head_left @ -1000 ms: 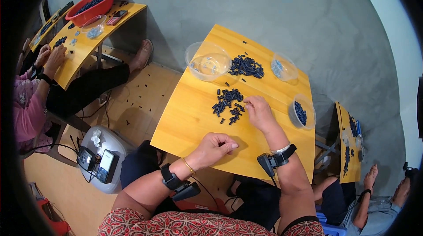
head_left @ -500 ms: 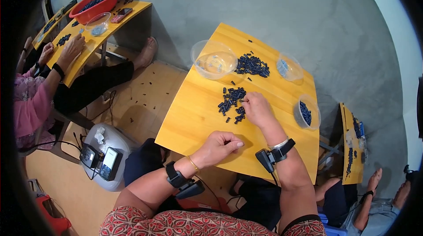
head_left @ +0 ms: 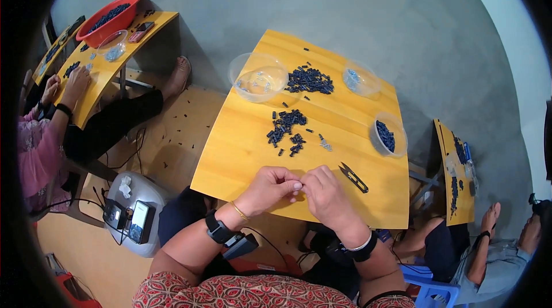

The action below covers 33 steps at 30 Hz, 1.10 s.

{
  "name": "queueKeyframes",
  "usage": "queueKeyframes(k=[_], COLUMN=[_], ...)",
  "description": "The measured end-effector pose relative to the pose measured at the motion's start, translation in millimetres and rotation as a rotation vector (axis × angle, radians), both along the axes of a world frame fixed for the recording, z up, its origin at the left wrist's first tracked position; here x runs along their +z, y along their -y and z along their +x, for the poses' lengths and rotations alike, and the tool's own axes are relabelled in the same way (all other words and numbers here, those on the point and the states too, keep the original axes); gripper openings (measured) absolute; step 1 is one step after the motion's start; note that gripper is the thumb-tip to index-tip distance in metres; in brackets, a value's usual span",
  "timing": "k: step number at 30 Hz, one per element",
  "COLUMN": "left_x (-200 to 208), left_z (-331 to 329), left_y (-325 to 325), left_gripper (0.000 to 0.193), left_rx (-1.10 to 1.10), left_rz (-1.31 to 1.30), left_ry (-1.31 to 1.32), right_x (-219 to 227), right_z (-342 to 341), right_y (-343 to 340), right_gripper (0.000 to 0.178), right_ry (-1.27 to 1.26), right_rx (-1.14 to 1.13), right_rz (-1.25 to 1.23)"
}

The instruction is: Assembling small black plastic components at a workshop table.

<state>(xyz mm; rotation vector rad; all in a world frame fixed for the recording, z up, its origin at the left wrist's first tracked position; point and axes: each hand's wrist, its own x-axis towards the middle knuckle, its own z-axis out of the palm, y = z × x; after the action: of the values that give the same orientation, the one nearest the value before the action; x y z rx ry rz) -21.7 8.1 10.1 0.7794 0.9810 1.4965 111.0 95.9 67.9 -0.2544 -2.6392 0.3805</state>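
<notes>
We see the dark pieces (head_left: 286, 125) in a loose pile at the centre of the frame, on the table (head_left: 241, 161), with a second pile (head_left: 310, 81) above it and more in a tub (head_left: 397, 146) at right of centre. They look like short, rigid tubes. We judge each one very light, stiff, hard to crush and apt to roll or slip from dry fingertips; we would pinch one across its middle between thumb and forefinger, leaving both ends free.

Below the near pile, at lower centre, the left hand (head_left: 273, 188) and right hand (head_left: 323, 193) meet, thumbs and forefingers drawn together tip to tip. The fingers hide whatever may lie between them, so we cannot tell whether either pinch holds a piece. Both wrists hang over the table's near edge, forearms slanting inward from the lower edge, the other fingers curled. Just beside the right hand lie black snips (head_left: 354, 178), untouched, with pale bits (head_left: 325, 144) above.
</notes>
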Motion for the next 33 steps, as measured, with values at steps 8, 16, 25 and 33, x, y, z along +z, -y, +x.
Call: queueKeyframes(k=[8,16,25,33], left_x=[-1.5,0.9,-2.3,-4.9], left_z=[1.8,0.0,0.3,-2.7], left_y=[-2.7,-1.0,-2.6,-2.0], left_gripper=[0.008,0.01,0.013,0.013], left_rx=[0.057,0.073,0.087,0.1], left_rz=[-0.026,-0.041,-0.049,-0.083], left_ry=[0.046,0.058,0.11,0.281], right_x=[-17.9,-40.2,-33.5,-16.1], right_z=[21.6,8.1,16.9,17.7], right_y=[-80.9,-103.6,-86.5,-58.1], right_gripper=[0.008,0.008,0.004,0.006], right_ry=[-0.015,0.093,0.023,-0.2], right_rx=[-0.305,-0.249,-0.329,-0.021], right_rz=[-0.041,-0.048,-0.375,-1.155])
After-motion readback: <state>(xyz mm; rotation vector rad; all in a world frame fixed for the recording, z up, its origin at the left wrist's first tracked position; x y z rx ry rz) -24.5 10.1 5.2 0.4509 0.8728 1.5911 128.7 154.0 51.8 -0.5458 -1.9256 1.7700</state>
